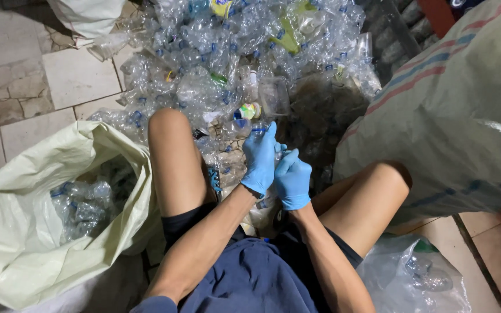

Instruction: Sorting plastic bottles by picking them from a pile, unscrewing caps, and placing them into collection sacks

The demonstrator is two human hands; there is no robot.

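Both my hands wear blue gloves and meet between my bare knees. My left hand [260, 159] and my right hand [292, 179] grip one clear plastic bottle [278, 152], mostly hidden by the fingers; its blue-ringed neck [258, 130] shows above my left fingertips. A large heap of crushed clear plastic bottles [227, 64] lies on the floor just beyond my hands.
A pale woven sack [13, 232] at my left stands open with several clear bottles inside. A big striped sack [459, 116] fills the right side. A clear plastic bag [413, 278] lies by my right thigh. Tiled floor [18, 75] shows at upper left.
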